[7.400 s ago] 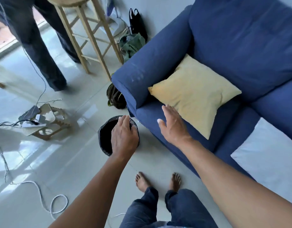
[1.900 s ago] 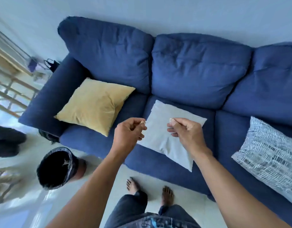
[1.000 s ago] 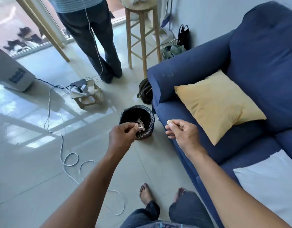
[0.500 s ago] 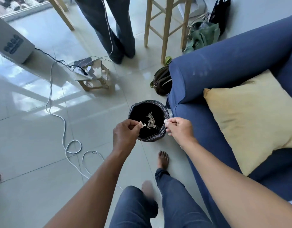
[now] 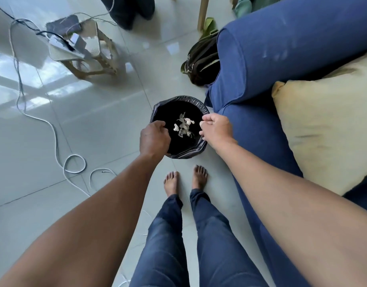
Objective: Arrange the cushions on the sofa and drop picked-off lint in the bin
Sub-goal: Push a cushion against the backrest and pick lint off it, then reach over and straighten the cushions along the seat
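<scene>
Both my hands are over the bin.

The bin (image 5: 179, 151) is round with a black bag inside and small white lint bits (image 5: 183, 126) at the bottom. It sits on the floor, touching the blue sofa (image 5: 267, 79). My left hand (image 5: 154, 138) has curled fingers; I cannot tell if it holds anything. My right hand (image 5: 215, 129) pinches one white bit. One yellow cushion (image 5: 323, 129) lies on the sofa.
</scene>
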Tool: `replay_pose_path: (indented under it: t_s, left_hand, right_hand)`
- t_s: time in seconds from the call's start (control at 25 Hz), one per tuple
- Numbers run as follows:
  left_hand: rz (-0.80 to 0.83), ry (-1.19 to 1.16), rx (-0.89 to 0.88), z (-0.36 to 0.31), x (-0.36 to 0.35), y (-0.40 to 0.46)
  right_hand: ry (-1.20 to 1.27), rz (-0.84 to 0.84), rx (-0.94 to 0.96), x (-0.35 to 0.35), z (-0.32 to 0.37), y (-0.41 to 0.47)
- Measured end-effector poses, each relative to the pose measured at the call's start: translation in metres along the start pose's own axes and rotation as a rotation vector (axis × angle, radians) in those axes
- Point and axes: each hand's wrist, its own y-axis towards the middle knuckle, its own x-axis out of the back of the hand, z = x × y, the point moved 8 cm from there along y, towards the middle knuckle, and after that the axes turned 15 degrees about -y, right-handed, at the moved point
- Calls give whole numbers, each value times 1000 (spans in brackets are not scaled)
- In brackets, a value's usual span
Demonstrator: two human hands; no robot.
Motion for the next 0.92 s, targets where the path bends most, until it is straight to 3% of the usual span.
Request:
replay_pose_path:
  t_s: [0.28, 0.52, 0.72, 0.92]
  left_hand:
    - [56, 77, -124, -34, 29, -31]
    - [158, 221, -406, -96, 36, -84]
    - [273, 317, -603, -142, 12, -143]
    - [498, 445, -819, -175, -57, -222]
  right_hand:
    - [-15, -108, -25, 34, 15, -59]
    - [-3, -296, 23, 98, 18, -129]
    - [-15, -465, 35, 153, -13, -187]
    - [26, -615, -87, 207, -88, -246]
